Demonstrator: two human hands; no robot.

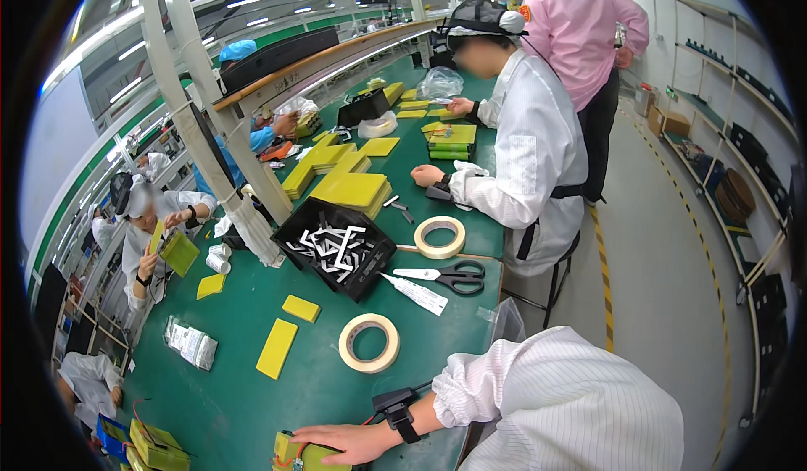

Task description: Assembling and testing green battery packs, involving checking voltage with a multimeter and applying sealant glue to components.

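At the bottom edge, my right hand point(353, 442) lies over a yellow-green battery pack point(286, 449) with its fingers stretched out across the top. A red wire and a small circuit board show on the pack, and the frame's lower edge cuts it off. A black device is strapped round my right wrist, below a white striped sleeve. My left hand is out of view. Above my hand on the green table point(244, 404) lies a roll of cream tape point(391, 350). Two yellow boards, a long one point(276, 348) and a shorter one point(301, 308), are to its left.
A black bin point(290, 234) of white and black strips stands beyond, near scissors point(462, 277), a white tube point(418, 294) and another tape roll point(459, 237). More wired packs point(158, 447) sit lower left. Co-workers point(525, 152) line the table; stacked yellow boards point(353, 187) lie between them.
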